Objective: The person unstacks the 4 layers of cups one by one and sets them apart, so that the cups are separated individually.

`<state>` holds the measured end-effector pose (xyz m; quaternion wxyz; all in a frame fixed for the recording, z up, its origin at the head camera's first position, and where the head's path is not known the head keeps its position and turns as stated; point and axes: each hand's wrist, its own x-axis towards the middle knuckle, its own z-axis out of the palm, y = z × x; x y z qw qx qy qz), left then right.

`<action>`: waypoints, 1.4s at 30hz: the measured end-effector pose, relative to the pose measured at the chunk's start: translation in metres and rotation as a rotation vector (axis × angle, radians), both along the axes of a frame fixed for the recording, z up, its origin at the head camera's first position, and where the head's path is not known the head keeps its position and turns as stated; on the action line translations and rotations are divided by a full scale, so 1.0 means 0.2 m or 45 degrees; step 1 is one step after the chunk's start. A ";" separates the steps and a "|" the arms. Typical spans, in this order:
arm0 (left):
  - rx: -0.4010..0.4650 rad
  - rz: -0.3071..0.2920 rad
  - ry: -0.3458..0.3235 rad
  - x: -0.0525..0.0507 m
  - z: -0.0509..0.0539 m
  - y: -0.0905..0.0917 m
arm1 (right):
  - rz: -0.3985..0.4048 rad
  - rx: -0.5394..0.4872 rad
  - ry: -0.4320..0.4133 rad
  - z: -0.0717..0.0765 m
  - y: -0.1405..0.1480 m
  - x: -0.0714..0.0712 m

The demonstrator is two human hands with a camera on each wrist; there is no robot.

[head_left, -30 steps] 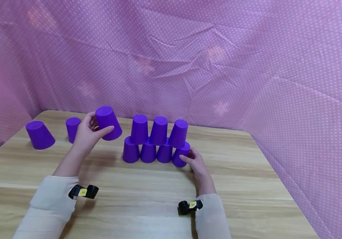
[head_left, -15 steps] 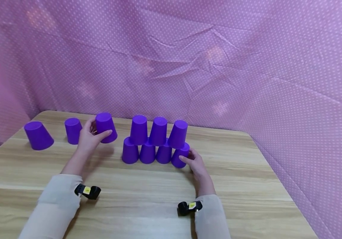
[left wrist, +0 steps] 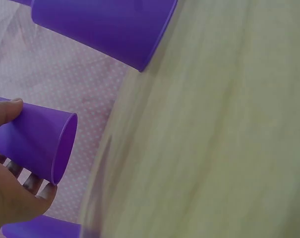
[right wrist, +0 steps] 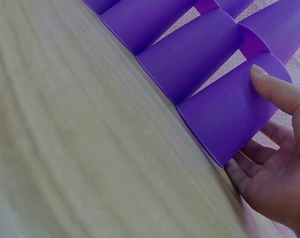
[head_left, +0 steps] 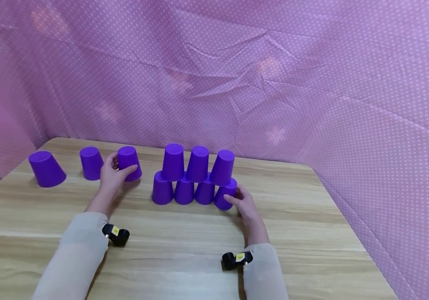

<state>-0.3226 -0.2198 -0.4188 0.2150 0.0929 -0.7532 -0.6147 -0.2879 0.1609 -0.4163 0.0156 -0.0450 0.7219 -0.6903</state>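
Note:
My left hand (head_left: 110, 178) holds an upside-down purple cup (head_left: 127, 157) by its sides, thumb on the near face and fingers behind. In the left wrist view a gap shows between that cup's rim (left wrist: 65, 148) and the table. To the right, several upside-down purple cups form a bottom row, with a second row of three bridging them, such as the middle upper cup (head_left: 198, 163). My right hand (head_left: 247, 205) grips the rightmost bottom cup (head_left: 223, 196) from its outer side, its thumb (right wrist: 276, 89) lying on the wall. That cup stands on the table.
Two more upside-down purple cups stand at the left: one (head_left: 91, 163) just beside my left hand, another (head_left: 47, 168) farther out. The wooden table (head_left: 177, 250) ends at the back against a pink dotted cloth (head_left: 214, 75).
My left hand has lowered its cup toward the table, shifting it slightly left. The right hand and the stacked cups have stayed in place.

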 end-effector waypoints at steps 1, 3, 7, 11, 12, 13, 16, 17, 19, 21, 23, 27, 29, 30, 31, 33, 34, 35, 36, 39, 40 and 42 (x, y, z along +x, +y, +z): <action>0.012 0.010 0.007 -0.01 -0.02 0.00 | 0.001 -0.001 0.000 0.00 0.00 0.00; 0.011 0.034 0.013 -0.04 -0.05 -0.01 | 0.004 0.003 -0.001 0.00 0.00 0.00; -0.002 0.059 0.030 -0.09 -0.09 -0.02 | 0.002 0.004 -0.019 -0.01 0.01 0.00; -0.030 0.067 -0.003 -0.10 -0.07 0.00 | -0.018 0.003 -0.039 0.00 0.01 0.00; -0.032 0.064 -0.019 -0.10 -0.07 0.00 | -0.022 0.004 -0.040 0.00 0.01 0.00; -0.035 0.067 -0.035 -0.08 -0.04 0.01 | -0.024 0.002 -0.040 0.00 0.01 0.01; -0.023 0.068 -0.052 -0.03 0.04 0.05 | -0.026 -0.001 -0.041 0.00 0.01 0.01; -0.007 0.070 -0.055 -0.02 0.06 0.07 | -0.027 0.000 -0.041 -0.01 0.01 0.01; 0.002 0.080 -0.048 0.01 0.11 0.10 | -0.025 -0.003 -0.040 -0.01 0.01 0.01; 0.016 0.082 -0.045 0.01 0.12 0.10 | -0.021 -0.003 -0.037 -0.01 0.01 0.01; 0.023 0.077 -0.045 0.01 0.11 0.10 | -0.019 -0.006 -0.033 -0.01 0.01 0.01; 0.012 0.061 -0.047 -0.01 0.09 0.08 | -0.020 -0.007 -0.025 -0.02 0.00 0.01; -0.005 0.057 -0.055 -0.02 0.08 0.07 | -0.017 -0.003 -0.025 -0.02 0.00 0.01; -0.016 0.057 -0.066 -0.02 0.08 0.06 | -0.010 0.000 -0.019 -0.02 -0.01 0.01; -0.028 0.055 -0.075 -0.02 0.08 0.06 | -0.006 0.000 -0.020 -0.02 -0.01 0.01; -0.050 0.049 -0.089 -0.03 0.08 0.06 | -0.001 -0.002 -0.023 -0.02 -0.01 0.01; -0.056 0.041 -0.092 -0.03 0.09 0.06 | 0.000 -0.002 -0.021 -0.02 -0.01 0.00; -0.069 0.038 -0.094 -0.03 0.09 0.06 | -0.004 -0.003 -0.024 -0.02 -0.01 0.00; -0.084 0.034 -0.100 -0.03 0.10 0.07 | -0.004 -0.003 -0.022 -0.01 -0.01 0.00; -0.110 0.030 -0.095 -0.04 0.11 0.08 | -0.013 0.010 -0.021 0.00 0.00 0.00; -0.113 0.032 -0.089 -0.04 0.10 0.08 | -0.012 0.013 -0.018 0.00 0.00 0.00; -0.132 0.036 -0.088 -0.05 0.10 0.08 | -0.009 0.014 -0.019 0.00 0.00 -0.01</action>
